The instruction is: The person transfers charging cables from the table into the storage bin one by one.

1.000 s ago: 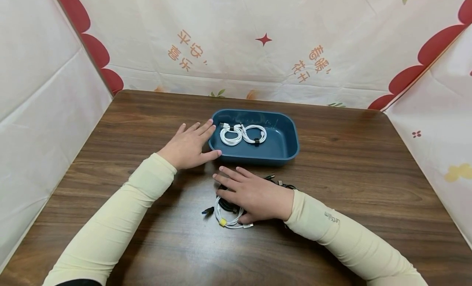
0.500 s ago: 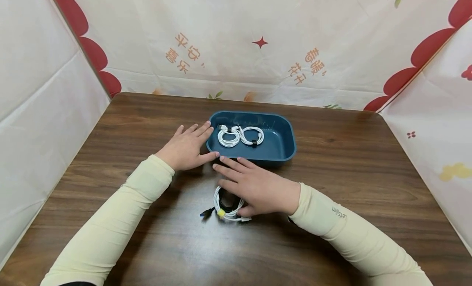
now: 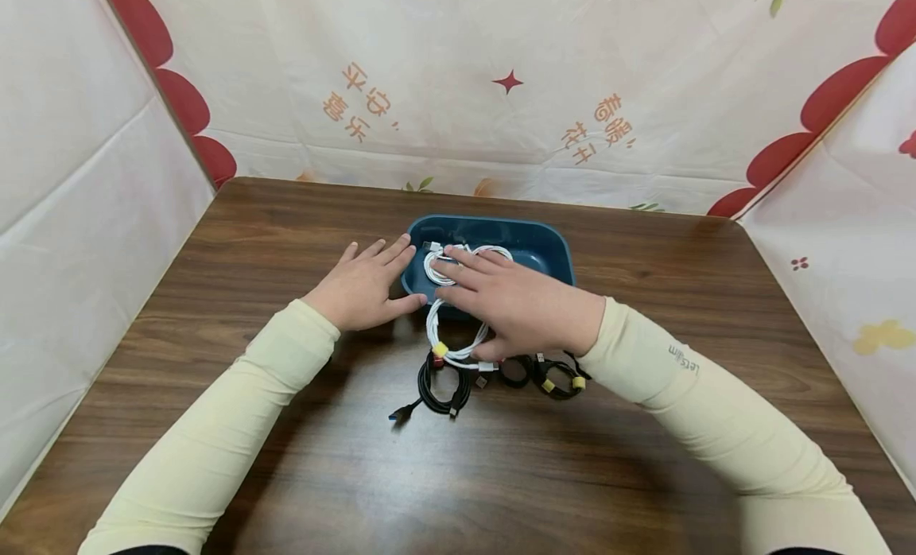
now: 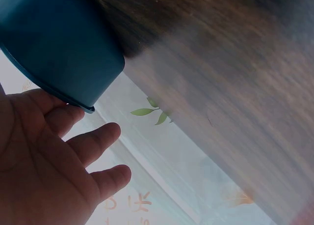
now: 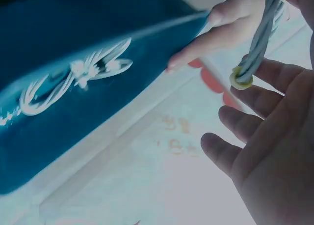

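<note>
My right hand (image 3: 525, 300) pinches a coiled white cable with a yellow tie (image 3: 432, 326) between thumb and index finger, the other fingers extended. In the head view the coil hangs by the front of a blue bin (image 3: 501, 226); the right wrist view shows the coil (image 5: 262, 38) at the finger roots' side. My left hand (image 3: 361, 289) is spread at the bin's left end, thumb and fingertips at its rim. Inside the bin lie two coiled white cables with black ties (image 3: 438, 266), partly covered by my right hand.
On the wooden table (image 3: 322, 459) before the bin lie a coiled black cable (image 3: 423, 386), a smaller dark coil (image 3: 528, 370) and a black cable with yellow ties (image 3: 561, 393). A printed white curtain (image 3: 444, 126) stands behind the table.
My right hand has lifted the white coil off the black cables and carried it forward to the bin's front, uncovering the black coils. My left hand stays at the rim.
</note>
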Motion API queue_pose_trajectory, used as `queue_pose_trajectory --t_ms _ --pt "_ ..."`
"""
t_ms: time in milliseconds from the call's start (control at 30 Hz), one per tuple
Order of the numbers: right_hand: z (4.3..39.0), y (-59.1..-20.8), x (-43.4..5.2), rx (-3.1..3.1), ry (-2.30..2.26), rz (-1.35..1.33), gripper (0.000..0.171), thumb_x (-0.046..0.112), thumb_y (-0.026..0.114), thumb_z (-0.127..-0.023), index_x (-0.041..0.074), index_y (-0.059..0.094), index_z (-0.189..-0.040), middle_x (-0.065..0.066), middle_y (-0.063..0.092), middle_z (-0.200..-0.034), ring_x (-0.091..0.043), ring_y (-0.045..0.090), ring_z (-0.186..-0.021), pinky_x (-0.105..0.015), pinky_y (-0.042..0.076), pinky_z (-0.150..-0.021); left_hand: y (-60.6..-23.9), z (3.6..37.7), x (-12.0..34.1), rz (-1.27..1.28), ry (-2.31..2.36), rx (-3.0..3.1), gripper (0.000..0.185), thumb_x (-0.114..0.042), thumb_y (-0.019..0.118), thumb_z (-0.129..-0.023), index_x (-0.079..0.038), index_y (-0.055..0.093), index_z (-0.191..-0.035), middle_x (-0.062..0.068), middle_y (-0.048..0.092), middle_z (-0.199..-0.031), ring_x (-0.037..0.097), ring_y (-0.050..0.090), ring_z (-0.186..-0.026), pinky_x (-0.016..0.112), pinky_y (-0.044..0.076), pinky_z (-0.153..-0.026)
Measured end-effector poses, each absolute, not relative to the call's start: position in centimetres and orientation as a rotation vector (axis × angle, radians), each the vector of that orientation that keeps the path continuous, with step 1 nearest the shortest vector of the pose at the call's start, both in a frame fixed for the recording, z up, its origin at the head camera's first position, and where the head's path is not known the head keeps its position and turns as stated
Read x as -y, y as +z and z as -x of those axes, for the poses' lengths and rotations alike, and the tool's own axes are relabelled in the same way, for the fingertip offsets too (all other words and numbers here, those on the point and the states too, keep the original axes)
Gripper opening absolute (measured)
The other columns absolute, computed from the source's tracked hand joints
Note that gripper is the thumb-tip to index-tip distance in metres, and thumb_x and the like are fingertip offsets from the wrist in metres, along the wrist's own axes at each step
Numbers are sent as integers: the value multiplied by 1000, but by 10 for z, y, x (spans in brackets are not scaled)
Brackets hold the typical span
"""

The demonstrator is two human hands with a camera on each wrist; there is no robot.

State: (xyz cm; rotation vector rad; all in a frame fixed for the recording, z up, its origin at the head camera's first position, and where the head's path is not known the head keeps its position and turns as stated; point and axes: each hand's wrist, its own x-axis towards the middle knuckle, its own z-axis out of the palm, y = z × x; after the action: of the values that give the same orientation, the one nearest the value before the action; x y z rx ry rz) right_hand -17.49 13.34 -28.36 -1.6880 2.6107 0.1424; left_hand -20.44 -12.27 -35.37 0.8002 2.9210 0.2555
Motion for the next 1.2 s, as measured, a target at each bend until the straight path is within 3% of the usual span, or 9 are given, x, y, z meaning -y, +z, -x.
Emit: queue_pose_trajectory --t_ms 667,1200 --pt "264 -276 -124 -2612 273 1368 83 52 70 -86 7 42 -151 -13 24 -162 -32 11 -151 -52 14 -118 -354 207 124 -782 248 -2925 89 -73 40 -93 -13 27 -158 5 17 -164 38 24 -146 63 13 -114" --pt "291 -294 -116 -2542 286 1342 81 52 70 -87 8 44 -150 -14 24 -162 -35 11 -150 -56 11 -117 -355 207 124 -778 237 -2920 88 -72 39 -94 -14 26 -159 3 15 -165 37 24 -147 63 14 -114"
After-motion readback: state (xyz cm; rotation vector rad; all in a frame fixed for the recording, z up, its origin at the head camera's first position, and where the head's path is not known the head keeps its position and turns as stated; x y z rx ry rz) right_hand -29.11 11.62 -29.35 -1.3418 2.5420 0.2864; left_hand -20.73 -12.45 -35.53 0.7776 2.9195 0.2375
